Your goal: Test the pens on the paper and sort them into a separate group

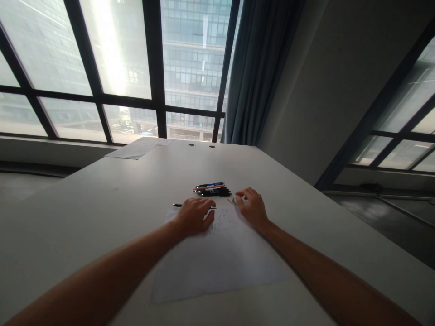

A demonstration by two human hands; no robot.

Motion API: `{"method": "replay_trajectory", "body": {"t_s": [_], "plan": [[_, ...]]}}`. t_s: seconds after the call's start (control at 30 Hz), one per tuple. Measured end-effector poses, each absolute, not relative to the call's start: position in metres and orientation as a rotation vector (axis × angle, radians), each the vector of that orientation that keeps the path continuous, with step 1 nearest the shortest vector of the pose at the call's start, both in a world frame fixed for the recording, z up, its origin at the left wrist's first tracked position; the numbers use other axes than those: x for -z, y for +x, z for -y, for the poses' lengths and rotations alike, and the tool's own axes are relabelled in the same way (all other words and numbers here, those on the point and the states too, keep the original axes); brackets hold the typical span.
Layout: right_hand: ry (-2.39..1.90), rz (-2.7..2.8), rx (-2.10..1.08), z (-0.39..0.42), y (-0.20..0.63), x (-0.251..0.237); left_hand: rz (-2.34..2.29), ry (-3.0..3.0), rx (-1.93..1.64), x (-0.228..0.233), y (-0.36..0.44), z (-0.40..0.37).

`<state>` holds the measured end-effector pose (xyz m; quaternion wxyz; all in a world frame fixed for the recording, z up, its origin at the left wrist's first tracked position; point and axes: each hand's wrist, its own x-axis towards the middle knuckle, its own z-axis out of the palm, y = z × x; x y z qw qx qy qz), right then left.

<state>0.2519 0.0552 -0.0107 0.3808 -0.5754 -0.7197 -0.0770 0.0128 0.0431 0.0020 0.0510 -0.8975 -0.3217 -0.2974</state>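
The pen [177,205] runs crosswise under the left hand [196,215], poking out both sides; whether those curled fingers grip it, I can't tell. The right hand [252,209], loosely half-open and seemingly empty, rests beside small bits [233,201].

1 head-worn camera looks forward and down at 2 hands [194,215] [253,208].

The paper [217,267] is white, with faint dark scribbles [222,216] toward its far edge. Just beyond the paper I see pens [212,192], mostly black, with touches of blue and dull red. Under the paper, the tabletop [163,174] is plain white; well beyond it, the curtain [253,68] is dusky blue, the window frame [154,59] black.
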Motion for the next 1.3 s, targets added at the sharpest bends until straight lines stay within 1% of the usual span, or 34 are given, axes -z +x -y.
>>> {"method": "replay_trajectory", "body": {"t_s": [0.3,0.6,0.87,0.97,1.07,1.3], "plan": [[-1.519,1.983,0.110,-0.061,0.256,0.015,0.965,-2.746,0.872,-0.002,0.013,-0.046],[-1.621,1.913,0.143,-0.061,0.257,0.014,0.980,-2.743,0.816,0.000,0.013,-0.047],[-1.576,1.941,0.174,-0.060,0.257,0.014,0.983,-2.737,0.791,-0.001,0.013,-0.046],[-1.509,1.926,0.194,-0.057,0.253,0.010,0.976,-2.735,0.792,-0.001,0.013,-0.046],[-1.344,1.932,0.217,-0.045,0.241,0.002,0.974,-2.742,0.797,-0.002,0.013,-0.045],[-0.965,2.213,0.076,-0.015,0.212,-0.008,0.988,-2.740,0.775,-0.002,0.013,-0.047]]}}
